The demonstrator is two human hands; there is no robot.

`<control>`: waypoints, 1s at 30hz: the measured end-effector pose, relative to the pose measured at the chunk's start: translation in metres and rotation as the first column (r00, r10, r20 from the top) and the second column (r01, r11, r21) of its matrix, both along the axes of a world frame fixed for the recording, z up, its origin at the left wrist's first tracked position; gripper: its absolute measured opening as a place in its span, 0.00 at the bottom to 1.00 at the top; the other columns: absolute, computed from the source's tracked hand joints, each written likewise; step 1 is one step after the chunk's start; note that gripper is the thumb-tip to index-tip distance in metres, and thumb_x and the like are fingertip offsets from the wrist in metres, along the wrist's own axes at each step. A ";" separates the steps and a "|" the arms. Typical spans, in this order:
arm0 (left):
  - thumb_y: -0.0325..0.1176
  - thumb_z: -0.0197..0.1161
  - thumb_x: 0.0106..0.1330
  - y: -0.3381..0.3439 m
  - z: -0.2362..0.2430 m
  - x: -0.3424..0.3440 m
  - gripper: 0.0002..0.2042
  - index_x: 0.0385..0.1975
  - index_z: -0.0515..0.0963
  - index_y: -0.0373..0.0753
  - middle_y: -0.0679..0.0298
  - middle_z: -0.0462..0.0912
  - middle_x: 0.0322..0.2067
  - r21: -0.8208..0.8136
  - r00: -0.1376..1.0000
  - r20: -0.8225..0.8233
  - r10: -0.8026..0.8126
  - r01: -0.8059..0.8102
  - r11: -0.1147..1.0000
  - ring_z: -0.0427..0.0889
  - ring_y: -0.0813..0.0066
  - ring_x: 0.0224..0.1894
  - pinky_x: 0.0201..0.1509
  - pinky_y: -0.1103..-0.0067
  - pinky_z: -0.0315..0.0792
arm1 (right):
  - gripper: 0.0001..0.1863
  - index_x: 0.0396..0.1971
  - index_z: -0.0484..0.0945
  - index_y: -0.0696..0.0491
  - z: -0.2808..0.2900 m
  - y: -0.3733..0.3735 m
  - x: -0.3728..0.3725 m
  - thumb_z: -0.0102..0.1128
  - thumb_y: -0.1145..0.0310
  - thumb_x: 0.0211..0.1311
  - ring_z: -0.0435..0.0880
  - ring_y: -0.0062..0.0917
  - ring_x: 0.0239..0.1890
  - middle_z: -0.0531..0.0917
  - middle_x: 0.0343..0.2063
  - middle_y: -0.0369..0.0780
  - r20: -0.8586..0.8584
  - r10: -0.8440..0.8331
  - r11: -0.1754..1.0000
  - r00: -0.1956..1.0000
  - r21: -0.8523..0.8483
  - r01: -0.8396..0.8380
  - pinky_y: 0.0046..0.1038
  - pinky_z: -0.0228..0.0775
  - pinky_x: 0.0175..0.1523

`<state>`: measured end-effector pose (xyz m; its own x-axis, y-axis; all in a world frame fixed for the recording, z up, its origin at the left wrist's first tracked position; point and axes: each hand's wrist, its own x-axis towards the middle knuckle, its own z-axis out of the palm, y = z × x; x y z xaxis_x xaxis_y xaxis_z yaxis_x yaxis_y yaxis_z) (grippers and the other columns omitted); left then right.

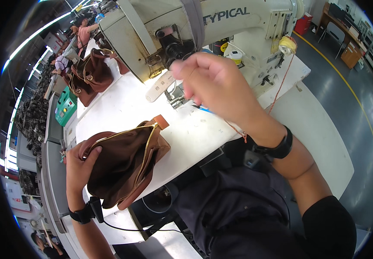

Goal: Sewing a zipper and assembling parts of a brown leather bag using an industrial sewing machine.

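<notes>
A brown handbag [117, 166] with its gold-toothed zipper undone stands on the white worktable left of the middle, its dark lining showing. My left hand [80, 168] is closed on the bag's left rim near a handle, thumb on the inside. Raised in front of the sewing machine's [255, 56] needle end is my right hand [219, 84], its fingers bent and slightly blurred. Whatever lies between those fingers, if anything, is hidden. Just below them are the presser foot [176, 102] and a beige flat piece [159, 86] attached beside it.
More brown handbags [93, 73] stand at the table's far left, near a green box [67, 105]. A yellow thread spool [287, 45] sits on the machine's right, a reddish cord hanging from it. A blue-handled tool [203, 108] lies behind my right wrist. Other people work at the far left.
</notes>
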<state>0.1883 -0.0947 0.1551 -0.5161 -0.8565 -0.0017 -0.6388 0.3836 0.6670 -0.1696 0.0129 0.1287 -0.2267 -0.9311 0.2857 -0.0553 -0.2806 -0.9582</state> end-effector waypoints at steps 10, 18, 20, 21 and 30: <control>0.23 0.61 0.70 -0.008 -0.007 0.015 0.14 0.54 0.82 0.30 0.61 0.89 0.41 -0.106 0.993 0.118 0.010 0.003 0.994 0.85 0.80 0.42 0.49 0.81 0.79 | 0.14 0.31 0.75 0.53 0.005 -0.015 0.000 0.68 0.60 0.63 0.84 0.35 0.22 0.81 0.18 0.39 -0.605 -0.747 0.663 0.275 -0.709 0.240 0.35 0.75 0.26; 0.23 0.62 0.69 -0.007 -0.005 0.016 0.15 0.54 0.82 0.30 0.62 0.89 0.39 -0.130 0.986 0.162 0.046 -0.025 0.991 0.85 0.80 0.39 0.46 0.81 0.81 | 0.12 0.26 0.76 0.52 0.022 -0.008 -0.002 0.64 0.63 0.66 0.84 0.35 0.22 0.82 0.18 0.40 -0.717 -0.677 0.735 0.166 -0.645 0.209 0.36 0.75 0.26; 0.23 0.62 0.69 -0.007 -0.005 0.018 0.15 0.54 0.82 0.31 0.62 0.88 0.39 -0.118 0.987 0.156 0.044 -0.026 0.993 0.84 0.81 0.39 0.47 0.81 0.80 | 0.13 0.26 0.77 0.53 0.023 -0.008 -0.001 0.62 0.62 0.68 0.84 0.35 0.20 0.82 0.16 0.40 -0.732 -0.664 0.745 0.153 -0.629 0.220 0.36 0.74 0.25; 0.23 0.62 0.69 -0.007 -0.005 0.018 0.15 0.54 0.82 0.31 0.62 0.88 0.39 -0.111 0.987 0.153 0.039 -0.022 0.994 0.84 0.81 0.39 0.47 0.81 0.80 | 0.13 0.26 0.77 0.53 0.023 -0.009 0.000 0.62 0.62 0.68 0.84 0.35 0.20 0.82 0.16 0.40 -0.732 -0.663 0.746 0.155 -0.629 0.218 0.36 0.74 0.25; 0.29 0.71 0.63 0.010 0.015 0.001 0.20 0.55 0.80 0.36 0.58 0.86 0.38 -0.334 0.985 0.165 0.040 0.017 0.942 0.81 0.72 0.35 0.43 0.77 0.76 | 0.18 0.23 0.79 0.52 0.021 -0.011 -0.001 0.59 0.58 0.72 0.82 0.37 0.14 0.79 0.10 0.42 -0.738 -0.663 0.742 0.126 -0.625 0.242 0.36 0.73 0.22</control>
<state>0.1890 -0.0844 0.1696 -0.5232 -0.8286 0.1990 -0.7357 0.5571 0.3852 -0.1710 0.0017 0.1499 0.0212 -0.5690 0.8221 -0.9968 -0.0758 -0.0268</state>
